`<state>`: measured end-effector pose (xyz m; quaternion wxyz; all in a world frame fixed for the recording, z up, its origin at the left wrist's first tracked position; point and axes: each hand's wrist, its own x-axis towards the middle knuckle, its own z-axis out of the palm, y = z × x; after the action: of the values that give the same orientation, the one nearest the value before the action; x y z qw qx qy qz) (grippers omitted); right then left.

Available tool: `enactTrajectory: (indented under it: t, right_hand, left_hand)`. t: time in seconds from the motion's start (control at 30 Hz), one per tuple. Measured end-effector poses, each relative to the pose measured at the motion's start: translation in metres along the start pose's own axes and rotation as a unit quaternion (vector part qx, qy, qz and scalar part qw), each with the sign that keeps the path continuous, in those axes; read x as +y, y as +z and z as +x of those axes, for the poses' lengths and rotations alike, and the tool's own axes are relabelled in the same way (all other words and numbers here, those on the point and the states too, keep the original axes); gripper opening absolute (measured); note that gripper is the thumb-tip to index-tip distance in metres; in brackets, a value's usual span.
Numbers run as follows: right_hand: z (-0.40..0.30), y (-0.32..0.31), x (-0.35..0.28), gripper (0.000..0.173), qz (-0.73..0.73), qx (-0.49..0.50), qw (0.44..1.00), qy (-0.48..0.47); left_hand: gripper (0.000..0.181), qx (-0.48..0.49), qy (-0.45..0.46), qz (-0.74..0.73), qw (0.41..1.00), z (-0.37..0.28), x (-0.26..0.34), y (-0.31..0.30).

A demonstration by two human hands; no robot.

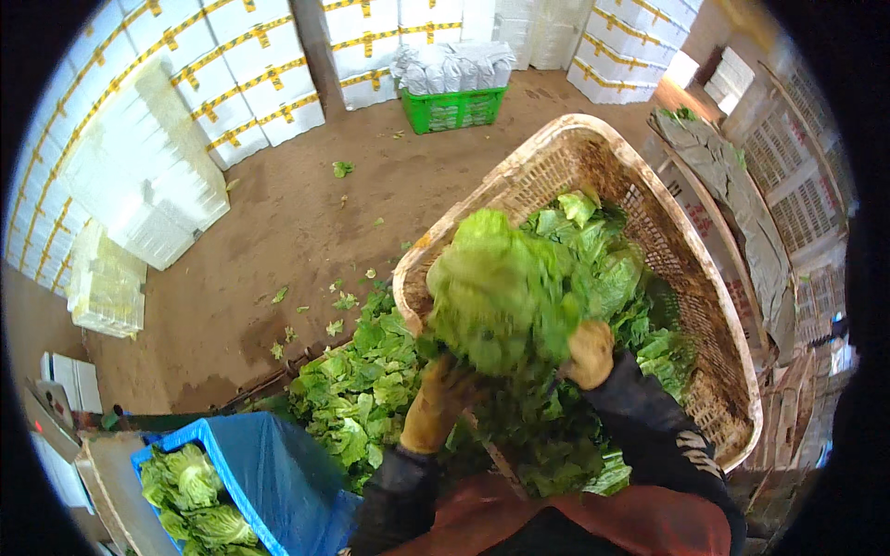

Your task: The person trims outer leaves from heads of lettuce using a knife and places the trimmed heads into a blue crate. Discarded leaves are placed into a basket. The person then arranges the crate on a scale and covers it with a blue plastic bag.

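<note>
A head of leafy lettuce, blurred by motion, is held up in front of me between my hands. My left hand, in a yellowish glove, grips it from below on the left; the fingertips are hidden under the leaves. My right hand, gloved too, is closed at the lower right side of the head, and its fingers are partly hidden. Behind and beneath lies a large, dirty, white plastic basket with more lettuce inside. Loose green leaves are heaped left of my left hand.
At lower left, a blue-lined container holds lettuce heads. White foam boxes with yellow tape are stacked behind. A green crate with silvery packs stands on the brown floor, among scattered leaves. A cloth-covered ledge is at right.
</note>
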<state>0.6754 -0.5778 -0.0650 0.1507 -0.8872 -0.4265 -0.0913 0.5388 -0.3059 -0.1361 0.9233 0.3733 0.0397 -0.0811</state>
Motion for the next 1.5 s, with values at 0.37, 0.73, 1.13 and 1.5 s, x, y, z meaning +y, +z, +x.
enactTrajectory:
  t: [0.37,0.73,1.13,1.5]
  right_hand:
    - [0.01,-0.122,-0.116,0.072,0.233,-0.005,0.97,0.077]
    - [-0.01,-0.07,-0.23,0.075,0.072,-0.134,0.987,-0.05]
    - [-0.054,-0.091,-0.298,0.085,0.095,-0.154,0.974,-0.14]
    - [-0.051,-0.113,-0.363,0.053,0.296,-0.202,0.933,0.014]
  left_hand:
    - [0.059,0.115,0.178,0.358,0.909,-0.046,0.079,-0.018]
    - [0.073,0.128,0.054,0.193,0.971,-0.217,0.041,0.014]
    - [0.076,0.091,0.068,0.209,0.971,-0.323,0.006,0.026]
    - [0.078,0.1,0.112,0.258,0.954,-0.411,0.041,0.006]
